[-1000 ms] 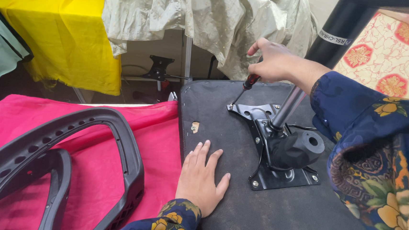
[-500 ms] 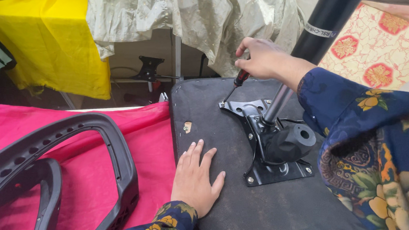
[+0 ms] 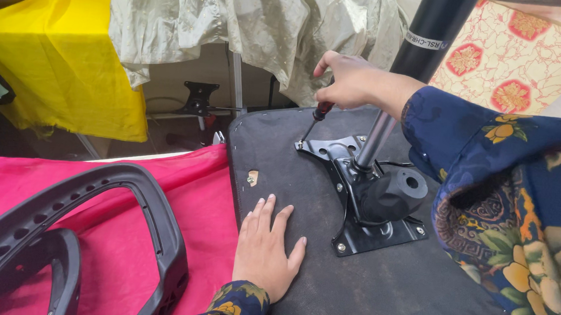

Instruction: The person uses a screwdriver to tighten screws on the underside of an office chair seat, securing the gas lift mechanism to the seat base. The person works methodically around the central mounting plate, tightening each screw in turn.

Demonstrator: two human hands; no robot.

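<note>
An upturned black chair seat (image 3: 325,272) lies on a pink cloth. A black metal mounting plate (image 3: 363,203) with a lever knob and a grey gas cylinder (image 3: 377,138) is fixed to its underside. My right hand (image 3: 351,83) grips a screwdriver (image 3: 315,119) with a dark red handle, its tip at the far left corner of the plate. My left hand (image 3: 264,248) rests flat, fingers spread, on the seat's near left part, beside the plate.
A dark grey perforated plastic chair back frame (image 3: 111,231) lies on the pink cloth (image 3: 206,192) at left. A yellow-draped table (image 3: 57,50) and pale green fabric (image 3: 257,24) stand behind. A red-patterned cloth (image 3: 518,56) is at far right.
My head view has shifted slightly, so the scene drifts left then right. My right hand stays on the screwdriver at the plate's corner; my left hand keeps pressing the seat.
</note>
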